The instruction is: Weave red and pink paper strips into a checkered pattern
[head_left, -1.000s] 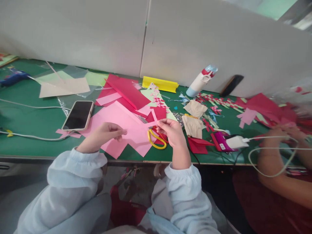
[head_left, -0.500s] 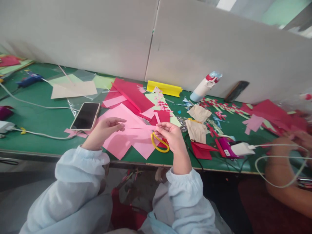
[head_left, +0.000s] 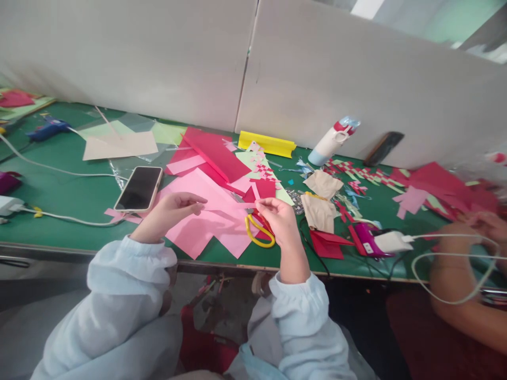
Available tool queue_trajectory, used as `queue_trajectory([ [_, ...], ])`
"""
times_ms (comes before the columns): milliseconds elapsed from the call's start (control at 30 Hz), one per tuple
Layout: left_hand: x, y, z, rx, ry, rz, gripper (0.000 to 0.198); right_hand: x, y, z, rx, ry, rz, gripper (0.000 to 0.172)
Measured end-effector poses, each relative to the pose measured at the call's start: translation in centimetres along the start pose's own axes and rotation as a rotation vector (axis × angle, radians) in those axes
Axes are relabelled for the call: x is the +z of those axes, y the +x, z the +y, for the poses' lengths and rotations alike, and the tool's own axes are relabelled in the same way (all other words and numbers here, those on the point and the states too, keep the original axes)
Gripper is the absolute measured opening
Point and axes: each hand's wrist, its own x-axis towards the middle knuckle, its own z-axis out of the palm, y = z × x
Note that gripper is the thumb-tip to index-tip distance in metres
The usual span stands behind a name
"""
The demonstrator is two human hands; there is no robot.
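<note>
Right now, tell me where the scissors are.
In the head view, the scissors lie near centre, just left of the right hand, partly over pink paper.

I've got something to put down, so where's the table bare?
Left of the phone, the green table is bare between the two white cables. A narrower bare strip runs in front of them, along the near edge. The middle is crowded: pink paper, red paper, yellow-handled scissors, left hand, right hand.

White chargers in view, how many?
2. One white charger at the picture's left edge, partly cut off; the second white charger toward the right, by the purple socket block. More could be hidden under paper.
</note>
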Motion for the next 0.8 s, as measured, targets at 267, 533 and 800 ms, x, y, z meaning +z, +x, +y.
queue_trajectory([
  [267,0.1,-0.3,0.1,0.020,-0.058,-0.120,0.030,0.0,0.0,-0.9,0.077,0.176,-0.010,0.037],
  [533,-0.3,-0.1,0.0,0.107,-0.024,-0.043,0.018,-2.2,0.2,-1.4,0.025,0.171,0.097,0.028],
  [800,-0.2,-0.3,1.1,0.172,-0.368,-0.058,0.011,-3.8,0.6,-1.3,0.014,0.069,0.165,0.028],
])
